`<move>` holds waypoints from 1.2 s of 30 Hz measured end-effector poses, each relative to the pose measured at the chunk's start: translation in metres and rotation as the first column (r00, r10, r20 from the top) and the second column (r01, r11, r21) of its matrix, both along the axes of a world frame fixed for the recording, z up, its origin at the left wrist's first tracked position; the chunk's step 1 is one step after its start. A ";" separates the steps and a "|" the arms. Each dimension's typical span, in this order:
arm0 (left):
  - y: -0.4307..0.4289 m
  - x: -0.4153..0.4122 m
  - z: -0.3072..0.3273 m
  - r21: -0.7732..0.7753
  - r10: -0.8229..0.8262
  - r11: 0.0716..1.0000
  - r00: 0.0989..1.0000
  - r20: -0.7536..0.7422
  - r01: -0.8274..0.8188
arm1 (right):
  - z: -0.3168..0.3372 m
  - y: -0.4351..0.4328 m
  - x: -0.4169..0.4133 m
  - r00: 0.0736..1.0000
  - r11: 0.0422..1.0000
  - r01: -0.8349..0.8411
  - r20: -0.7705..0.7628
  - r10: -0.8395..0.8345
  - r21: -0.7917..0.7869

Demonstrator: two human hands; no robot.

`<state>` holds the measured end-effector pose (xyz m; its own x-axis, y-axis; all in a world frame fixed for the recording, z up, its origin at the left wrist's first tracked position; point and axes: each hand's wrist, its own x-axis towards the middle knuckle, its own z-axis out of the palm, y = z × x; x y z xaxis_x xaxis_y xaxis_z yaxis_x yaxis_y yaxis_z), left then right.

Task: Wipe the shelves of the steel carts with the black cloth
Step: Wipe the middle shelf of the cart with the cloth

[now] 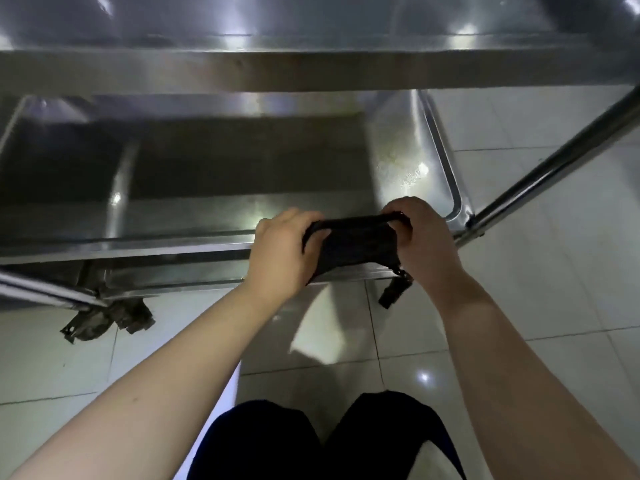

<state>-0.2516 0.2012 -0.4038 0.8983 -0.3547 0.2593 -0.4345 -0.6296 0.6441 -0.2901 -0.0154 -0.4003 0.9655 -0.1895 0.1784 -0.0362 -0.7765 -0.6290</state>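
Now both hands grip the black cloth (351, 245): left hand (282, 251) and right hand (427, 237), fingers curled round its ends, stretching it above the steel cart's lower shelf (207, 216) front edge.

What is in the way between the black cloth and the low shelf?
Nothing visible does. The left hand and right hand hold the black cloth right at the front rim of the lower shelf. The upper shelf only overhangs the back.
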 end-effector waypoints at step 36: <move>-0.010 0.155 -0.070 0.606 0.089 0.792 0.996 0.007 -0.075 | -0.056 -0.087 0.072 0.818 0.868 -0.011 -0.504 -0.277 -0.496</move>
<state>-0.0962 0.1912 -0.4740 0.9338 -0.3577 -0.0018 -0.3545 -0.9263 0.1279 -0.2179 -0.1025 -0.4564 0.8945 -0.3588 -0.2667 -0.3826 -0.9230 -0.0415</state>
